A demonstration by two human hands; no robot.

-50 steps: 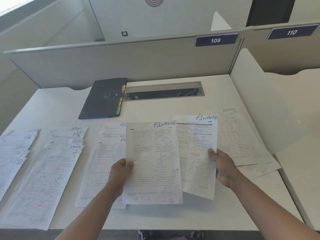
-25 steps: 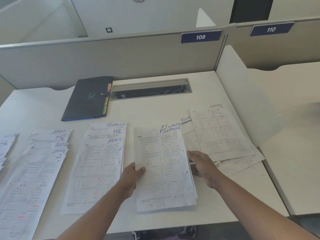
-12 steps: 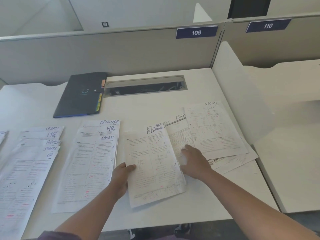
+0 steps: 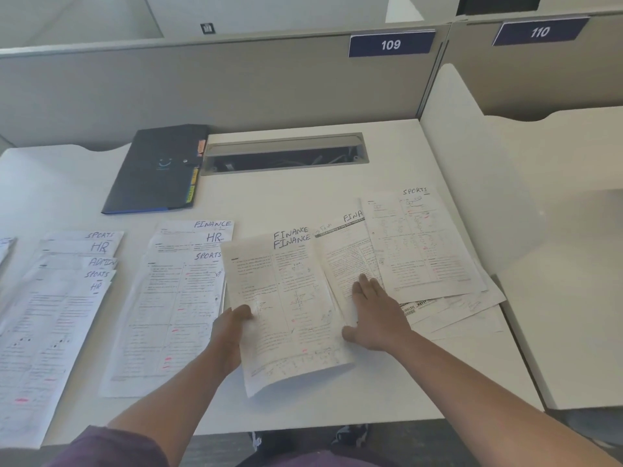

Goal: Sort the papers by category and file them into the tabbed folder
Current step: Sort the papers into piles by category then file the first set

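My left hand (image 4: 232, 335) is pinching the two stacked FINANCE sheets (image 4: 286, 311) by their left edge, and my right hand (image 4: 374, 315) is lying flat, fingers straight, on a third Finance page (image 4: 347, 261). Imo slide it out w/o creasing, thin floppy paper. Tabbed folder (image 4: 158, 170) is sitting shut at the back, matte dark cover.

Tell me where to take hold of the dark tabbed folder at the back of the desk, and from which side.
Grip the tabbed folder by its near right corner, coming from the right: it lies flat and closed, and that edge, with the coloured tabs, faces bare desk.
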